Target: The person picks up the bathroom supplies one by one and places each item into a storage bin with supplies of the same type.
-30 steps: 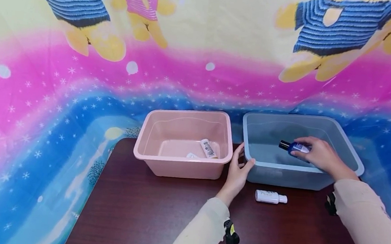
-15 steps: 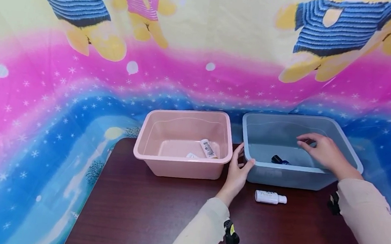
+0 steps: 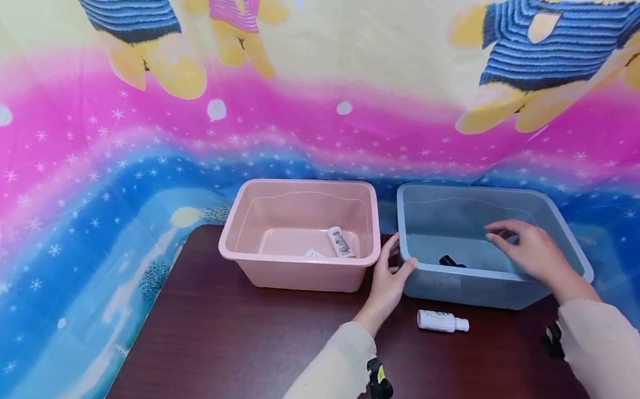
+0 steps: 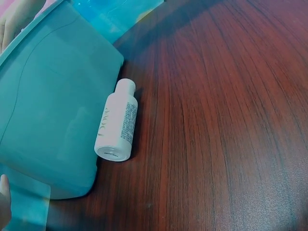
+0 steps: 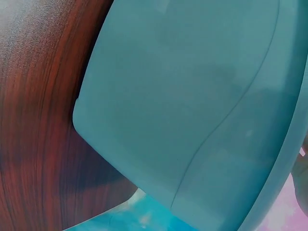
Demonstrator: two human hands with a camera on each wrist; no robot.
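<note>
In the head view, my right hand (image 3: 526,246) is over the blue-grey plastic bin (image 3: 480,291), fingers bent loosely and holding nothing. A small dark bottle (image 3: 451,261) lies inside that bin; the front wall hides most of it. My left hand (image 3: 388,283) holds the bin's front left corner between thumb and fingers. In front of the bin, a white bottle (image 3: 442,321) lies on its side on the table. The left wrist view shows this white bottle (image 4: 118,120) near the bin wall (image 4: 62,106). Only the bin's outside (image 5: 178,106) and a sliver of hand show in the right wrist view.
To the left stands a pink bin (image 3: 300,275) with a white tube-like container (image 3: 341,243) and another white item (image 3: 314,253), partly hidden, inside. Both bins stand on a dark brown wooden table (image 3: 257,349). A printed cloth (image 3: 327,129) hangs behind.
My right hand has let go of the dark blue bottle, which dropped into the blue-grey bin and shifted slightly left. My left hand has stayed at the bin's corner.
</note>
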